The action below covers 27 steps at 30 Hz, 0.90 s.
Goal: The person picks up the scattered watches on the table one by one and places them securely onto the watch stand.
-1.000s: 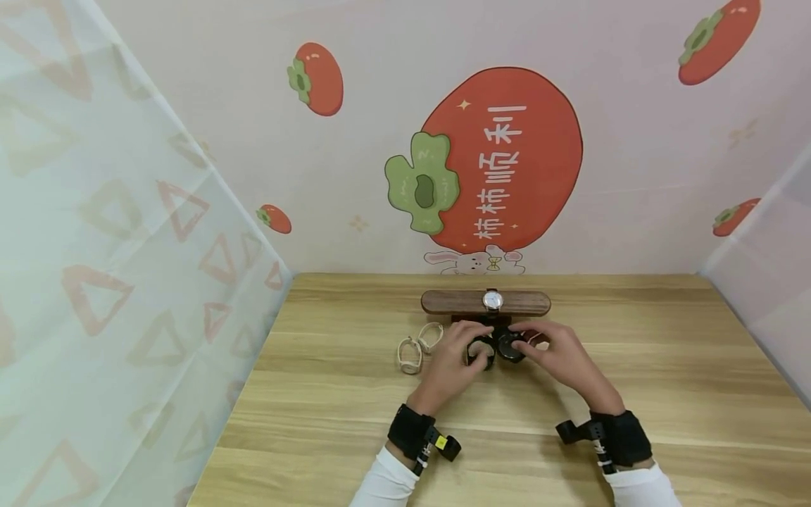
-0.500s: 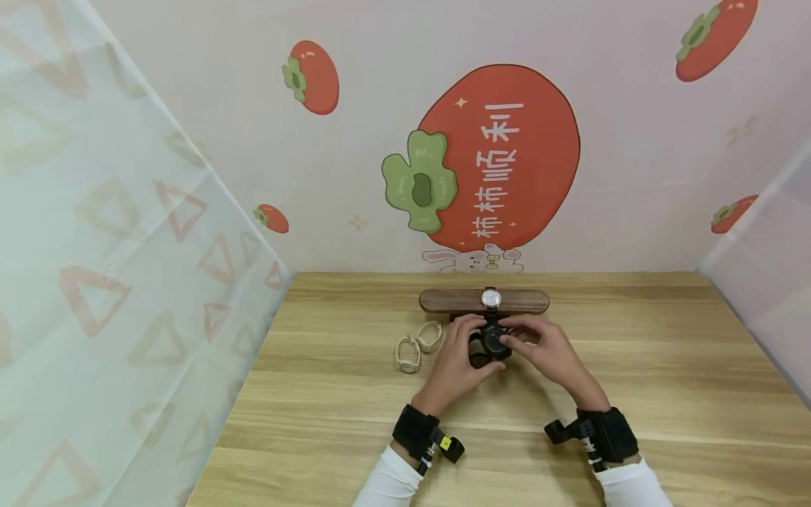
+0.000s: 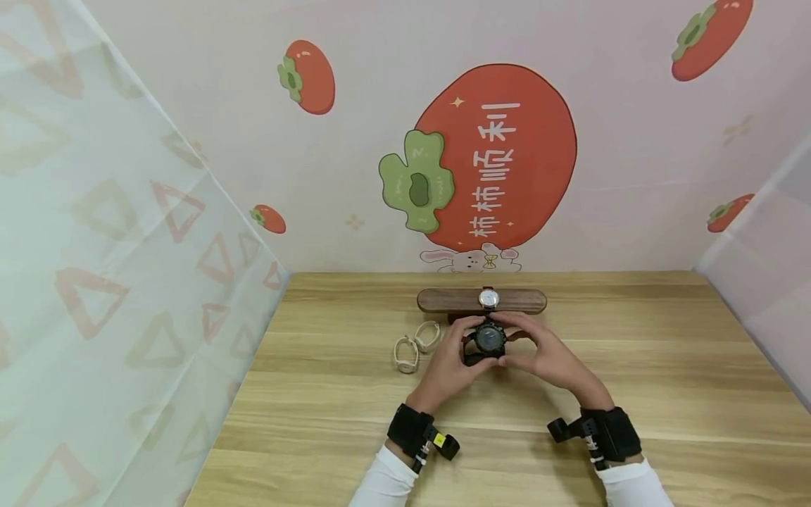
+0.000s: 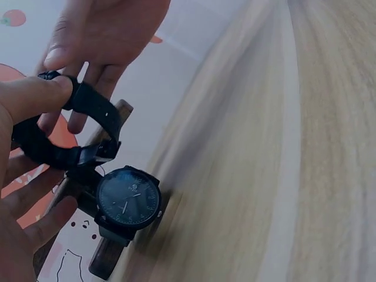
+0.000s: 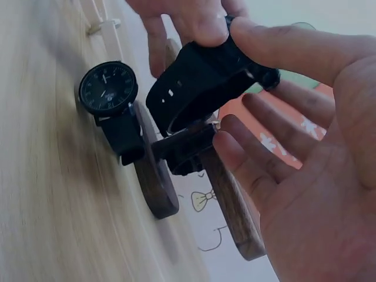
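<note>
Both hands hold one black wristwatch [image 3: 490,338], its round dark dial facing up in the head view. My left hand [image 3: 448,366] pinches it with thumb below and fingertips above on the left side. The right hand [image 3: 546,352] does likewise from the right, the two thumbs nearly meeting at the near edge. In the wrist views, the watch's closed strap [image 4: 97,108] forms a loop between the hands. A second black watch [image 5: 108,88] with a round dial lies on the table below them. Just behind, a silver-cased watch [image 3: 488,298] sits on a wooden bar stand [image 3: 443,301].
Two pale watches [image 3: 406,355] with looped straps lie left of the left hand. The wood-grain table [image 3: 342,408] meets a printed back wall [image 3: 355,176] behind the stand. The stand's wooden base [image 5: 157,194] shows in the right wrist view.
The right hand has carried the black watch leftward to the left hand. The left fingers, earlier over the other black watch, now grip this one too. Its dial is turned more upright.
</note>
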Each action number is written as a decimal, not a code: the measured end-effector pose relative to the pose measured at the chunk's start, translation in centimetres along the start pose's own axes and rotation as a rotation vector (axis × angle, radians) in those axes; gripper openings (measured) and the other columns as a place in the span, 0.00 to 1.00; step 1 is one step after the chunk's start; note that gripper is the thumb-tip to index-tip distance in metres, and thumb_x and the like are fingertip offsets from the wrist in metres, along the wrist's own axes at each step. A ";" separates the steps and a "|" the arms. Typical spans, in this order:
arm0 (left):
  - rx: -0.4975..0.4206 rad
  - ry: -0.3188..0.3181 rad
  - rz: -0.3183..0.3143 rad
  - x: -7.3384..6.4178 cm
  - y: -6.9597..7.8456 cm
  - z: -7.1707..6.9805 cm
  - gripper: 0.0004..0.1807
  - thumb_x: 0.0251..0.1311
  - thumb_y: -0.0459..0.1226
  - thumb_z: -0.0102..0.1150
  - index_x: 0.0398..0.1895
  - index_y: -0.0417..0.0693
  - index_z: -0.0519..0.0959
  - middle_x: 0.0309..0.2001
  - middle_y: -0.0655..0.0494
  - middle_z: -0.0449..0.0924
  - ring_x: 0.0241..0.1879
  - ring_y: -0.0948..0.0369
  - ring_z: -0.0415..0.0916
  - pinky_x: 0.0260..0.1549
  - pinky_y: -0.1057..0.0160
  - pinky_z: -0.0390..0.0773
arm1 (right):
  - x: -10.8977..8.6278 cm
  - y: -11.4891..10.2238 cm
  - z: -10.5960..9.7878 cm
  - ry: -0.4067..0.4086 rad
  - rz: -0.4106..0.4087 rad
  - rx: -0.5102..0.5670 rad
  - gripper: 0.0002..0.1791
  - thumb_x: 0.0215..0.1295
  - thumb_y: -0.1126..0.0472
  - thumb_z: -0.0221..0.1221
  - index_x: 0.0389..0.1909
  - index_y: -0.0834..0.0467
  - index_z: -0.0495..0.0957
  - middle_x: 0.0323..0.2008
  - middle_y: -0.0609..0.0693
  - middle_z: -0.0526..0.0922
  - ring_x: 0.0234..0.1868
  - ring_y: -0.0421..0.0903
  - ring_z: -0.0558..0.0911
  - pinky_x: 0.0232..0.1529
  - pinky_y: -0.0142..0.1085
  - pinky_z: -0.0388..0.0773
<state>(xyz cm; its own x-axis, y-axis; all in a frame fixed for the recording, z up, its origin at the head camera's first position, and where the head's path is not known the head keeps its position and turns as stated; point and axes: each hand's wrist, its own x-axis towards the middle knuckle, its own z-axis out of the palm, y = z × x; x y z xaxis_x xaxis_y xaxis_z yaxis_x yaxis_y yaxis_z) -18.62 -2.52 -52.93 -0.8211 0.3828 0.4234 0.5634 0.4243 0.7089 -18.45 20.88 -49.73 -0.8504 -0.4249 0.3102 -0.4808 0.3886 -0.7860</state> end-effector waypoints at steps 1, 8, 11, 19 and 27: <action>-0.007 -0.005 -0.001 0.0 0.0 -0.1 0.41 0.63 0.43 0.78 0.77 0.55 0.67 0.72 0.54 0.74 0.69 0.55 0.75 0.65 0.51 0.82 | 0.0 0.0 0.0 -0.009 -0.002 -0.004 0.40 0.63 0.63 0.76 0.75 0.51 0.73 0.73 0.55 0.76 0.64 0.38 0.78 0.63 0.39 0.82; -0.107 -0.048 0.011 0.0 -0.1 -0.1 0.41 0.63 0.41 0.77 0.77 0.55 0.68 0.73 0.55 0.74 0.73 0.56 0.73 0.72 0.50 0.77 | -0.1 -0.2 -0.3 -0.049 0.029 0.033 0.39 0.63 0.60 0.76 0.75 0.48 0.75 0.73 0.52 0.77 0.68 0.36 0.76 0.69 0.46 0.79; -0.137 -0.065 0.029 0.1 -0.1 -0.2 0.40 0.64 0.40 0.75 0.77 0.54 0.68 0.74 0.55 0.72 0.74 0.55 0.71 0.73 0.49 0.76 | -0.2 -0.3 -0.4 -0.046 0.038 0.039 0.39 0.62 0.61 0.77 0.74 0.49 0.75 0.72 0.53 0.78 0.66 0.36 0.78 0.69 0.51 0.79; -0.086 -0.105 0.071 0.8 -0.3 -1.2 0.39 0.65 0.42 0.75 0.78 0.56 0.69 0.72 0.55 0.69 0.73 0.55 0.70 0.74 0.52 0.74 | -0.3 -0.5 -0.6 -0.015 0.018 0.026 0.36 0.63 0.63 0.76 0.73 0.50 0.76 0.70 0.54 0.79 0.64 0.44 0.80 0.66 0.46 0.81; -0.021 -0.019 0.037 1.6 -0.8 -3.4 0.29 0.67 0.39 0.74 0.70 0.50 0.78 0.65 0.53 0.78 0.68 0.54 0.77 0.70 0.51 0.79 | -0.2 -0.5 -0.6 0.004 0.040 0.017 0.37 0.63 0.61 0.77 0.72 0.49 0.77 0.70 0.53 0.79 0.62 0.42 0.81 0.66 0.54 0.81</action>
<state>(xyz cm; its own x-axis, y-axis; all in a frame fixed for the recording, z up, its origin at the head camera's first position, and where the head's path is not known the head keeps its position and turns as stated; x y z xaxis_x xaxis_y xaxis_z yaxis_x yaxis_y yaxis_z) -20.72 -5.05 -50.85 -0.7979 0.4133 0.4389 0.5910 0.3923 0.7049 -18.16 21.21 -49.09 -0.8699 -0.4057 0.2805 -0.4425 0.3910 -0.8070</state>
